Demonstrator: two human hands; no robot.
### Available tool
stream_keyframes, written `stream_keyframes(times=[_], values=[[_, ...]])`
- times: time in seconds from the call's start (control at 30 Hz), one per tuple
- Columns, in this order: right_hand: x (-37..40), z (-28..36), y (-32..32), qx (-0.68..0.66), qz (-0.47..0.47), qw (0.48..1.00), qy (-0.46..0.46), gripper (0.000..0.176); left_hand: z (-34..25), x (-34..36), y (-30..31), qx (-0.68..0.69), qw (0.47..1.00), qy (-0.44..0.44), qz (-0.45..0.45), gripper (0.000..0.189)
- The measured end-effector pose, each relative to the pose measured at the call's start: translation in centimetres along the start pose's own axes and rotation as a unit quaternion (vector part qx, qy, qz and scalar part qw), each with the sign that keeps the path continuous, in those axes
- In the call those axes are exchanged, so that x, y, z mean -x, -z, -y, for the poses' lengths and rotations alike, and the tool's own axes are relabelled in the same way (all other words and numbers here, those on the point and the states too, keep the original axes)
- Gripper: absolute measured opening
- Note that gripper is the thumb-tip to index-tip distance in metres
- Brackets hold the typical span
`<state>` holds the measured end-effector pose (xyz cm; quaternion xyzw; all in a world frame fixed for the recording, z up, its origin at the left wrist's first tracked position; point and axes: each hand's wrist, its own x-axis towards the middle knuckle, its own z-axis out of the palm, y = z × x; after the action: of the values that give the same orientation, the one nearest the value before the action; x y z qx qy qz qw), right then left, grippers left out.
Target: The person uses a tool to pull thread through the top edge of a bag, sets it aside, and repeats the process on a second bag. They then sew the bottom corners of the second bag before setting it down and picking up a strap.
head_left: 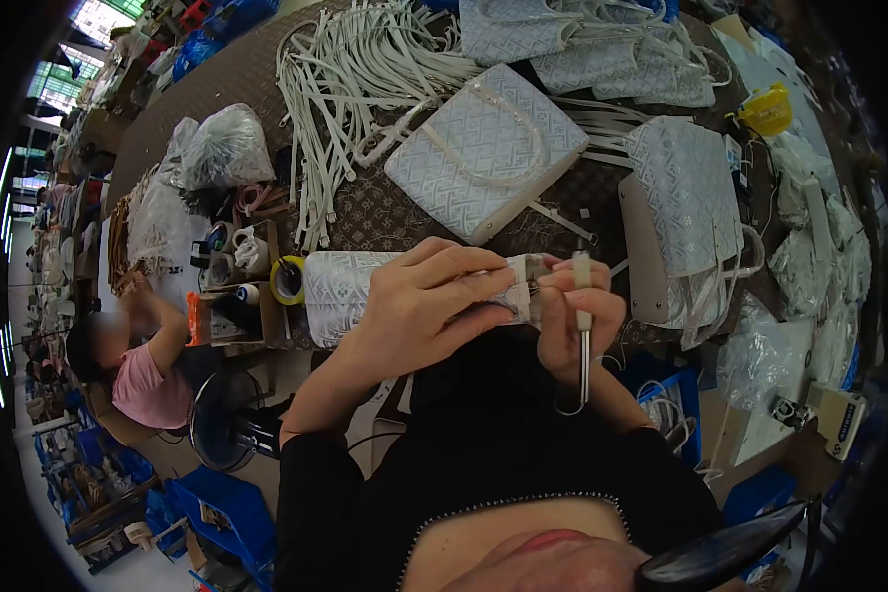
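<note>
A white and silver patterned handbag (337, 294) lies sideways at the near edge of the table, in front of my body. My left hand (426, 301) is closed over its end, fingers and thumb pressing on both sides. My right hand (579, 316) touches the same end of the bag with its fingertips. It also grips a slim hand tool with a pale handle and a metal shaft (584, 360), the shaft pointing towards me. The exact kind of tool cannot be made out. What the fingertips pinch at the bag's end is partly hidden.
Another patterned handbag (493, 148) lies beyond my hands, and one (686, 217) stands to the right. A heap of pale straps (365, 79) covers the far left. Yellow tape (287, 280) sits beside the bag. A co-worker in a pink shirt (155, 385) sits at left.
</note>
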<state>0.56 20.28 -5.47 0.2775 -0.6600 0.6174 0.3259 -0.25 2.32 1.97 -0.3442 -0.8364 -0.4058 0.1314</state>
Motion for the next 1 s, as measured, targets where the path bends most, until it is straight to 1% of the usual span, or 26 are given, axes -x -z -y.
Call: stream_keyframes(times=[0.03, 0.07, 0.13, 0.17, 0.2, 0.27, 0.3, 0.37, 0.4, 0.47, 0.5, 0.53, 0.57, 0.6, 0.63, 0.67, 0.7, 0.73, 0.77, 0.83, 0.87, 0.9, 0.93, 0.97, 1.0], values=[[0.0, -0.4, 0.3, -0.024, -0.044, 0.999, -0.011, 0.032, -0.1, 0.0, -0.2, -0.017, 1.000, -0.007, -0.011, 0.033], [-0.2, -0.7, 0.7, -0.050, -0.067, 0.996, -0.023, 0.029, -0.1, 0.1, -0.5, -0.033, 0.999, -0.014, -0.023, 0.033], [-1.2, -0.9, 1.7, -0.047, -0.091, 0.993, -0.062, 0.027, 0.1, 0.3, -0.6, -0.047, 0.998, -0.006, -0.035, 0.036], [-1.2, -1.4, 1.9, -0.064, -0.093, 0.989, -0.099, 0.025, 0.2, 0.2, -0.6, -0.067, 0.997, -0.002, -0.046, 0.038], [-1.1, -1.8, 1.9, -0.063, -0.095, 0.989, -0.096, 0.025, -0.1, 0.2, -0.4, -0.067, 0.997, -0.005, -0.046, 0.038], [-0.8, -2.0, 1.5, -0.109, -0.091, 0.967, -0.212, 0.021, -1.2, 0.3, 0.0, -0.165, 0.985, 0.049, 0.010, 0.045], [-0.8, -2.0, 1.3, -0.131, -0.098, 0.950, -0.266, 0.019, -1.2, 0.5, 0.2, -0.164, 0.985, 0.049, 0.011, 0.045], [-1.2, -1.9, 1.5, -0.134, -0.097, 0.949, -0.267, 0.019, -0.8, 0.7, 0.9, -0.146, 0.987, 0.064, 0.028, 0.052], [-1.6, -1.9, 1.6, -0.137, -0.096, 0.949, -0.268, 0.018, -0.5, 0.9, 1.4, -0.150, 0.986, 0.066, 0.025, 0.052], [-3.2, -2.0, 2.6, -0.144, -0.068, 0.955, -0.252, 0.018, 0.1, 1.1, 2.3, -0.087, 0.995, 0.056, 0.009, 0.052], [-4.5, -1.5, 3.1, -0.133, -0.056, 0.956, -0.257, 0.017, 0.2, 1.2, 2.5, -0.091, 0.994, 0.059, 0.006, 0.052], [-5.8, -1.0, 3.5, -0.137, -0.051, 0.955, -0.257, 0.017, 0.1, 1.3, 2.8, -0.050, 0.998, 0.044, 0.007, 0.053], [-7.1, -0.4, 3.8, -0.173, -0.005, 0.955, -0.240, 0.018, 0.1, 1.5, 2.9, -0.009, 0.999, 0.031, 0.006, 0.053], [-8.1, 0.2, 4.1, -0.207, 0.040, 0.952, -0.222, 0.021, 0.3, 1.7, 2.8, -0.009, 0.999, 0.036, 0.001, 0.053], [-9.1, 0.8, 4.6, -0.209, 0.047, 0.951, -0.224, 0.021, 0.6, 1.8, 2.5, 0.033, 0.999, 0.040, 0.006, 0.055], [-10.1, 1.2, 5.1, -0.227, 0.122, 0.943, -0.209, 0.026, 0.7, 1.8, 2.3, 0.075, 0.996, 0.043, 0.011, 0.056], [-10.8, 1.5, 5.2, -0.245, 0.194, 0.930, -0.191, 0.031, 0.7, 1.7, 2.2, 0.072, 0.996, 0.043, 0.006, 0.056], [-11.3, 1.8, 5.0, -0.246, 0.208, 0.925, -0.200, 0.042, 0.6, 1.5, 2.2, 0.101, 0.994, 0.028, 0.034, 0.055], [-11.3, 1.7, 4.8, -0.247, 0.213, 0.924, -0.201, 0.042, 0.4, 1.4, 2.0, 0.132, 0.989, 0.014, 0.060, 0.055], [-10.9, 1.3, 4.3, -0.350, 0.274, 0.860, -0.252, 0.053, 0.5, 1.5, 0.8, 0.128, 0.990, 0.009, 0.050, 0.054], [-9.8, 1.2, 3.8, -0.373, 0.270, 0.843, -0.277, 0.065, 0.7, 1.3, 0.4, 0.107, 0.994, 0.011, 0.015, 0.054], [-8.7, 0.9, 2.9, -0.374, 0.277, 0.846, -0.259, 0.061, 0.9, 1.1, 0.2, 0.084, 0.996, 0.012, -0.018, 0.054], [-7.5, 0.5, 2.2, -0.375, 0.283, 0.849, -0.240, 0.059, 1.0, 1.3, 0.3, 0.086, 0.995, 0.036, -0.018, 0.055], [-5.9, -0.1, 2.0, -0.366, 0.272, 0.851, -0.259, 0.066, 1.0, 1.5, 0.3, 0.086, 0.995, 0.034, -0.022, 0.055], [-4.9, -0.4, 1.7, -0.365, 0.275, 0.851, -0.259, 0.066, 0.9, 1.7, 0.4, 0.066, 0.995, 0.057, -0.043, 0.054]])
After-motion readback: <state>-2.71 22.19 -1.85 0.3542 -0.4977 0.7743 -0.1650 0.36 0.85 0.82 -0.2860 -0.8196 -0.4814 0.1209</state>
